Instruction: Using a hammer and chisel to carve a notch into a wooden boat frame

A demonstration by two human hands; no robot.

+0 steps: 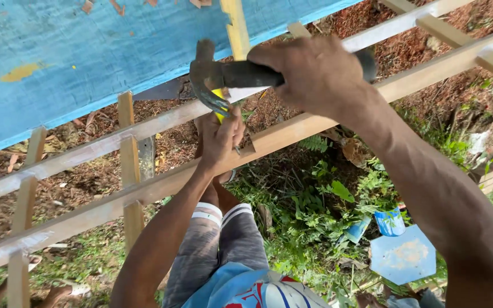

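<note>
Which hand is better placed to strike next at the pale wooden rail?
Right. The right hand already grips the black-handled claw hammer, its head close above the pale wooden rail. The left hand is occupied pinching a small yellow piece there.

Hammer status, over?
Right hand shut on claw hammer, raised over the wooden rail. Left hand pinches a yellow piece at the rail. Nothing between them.
</note>
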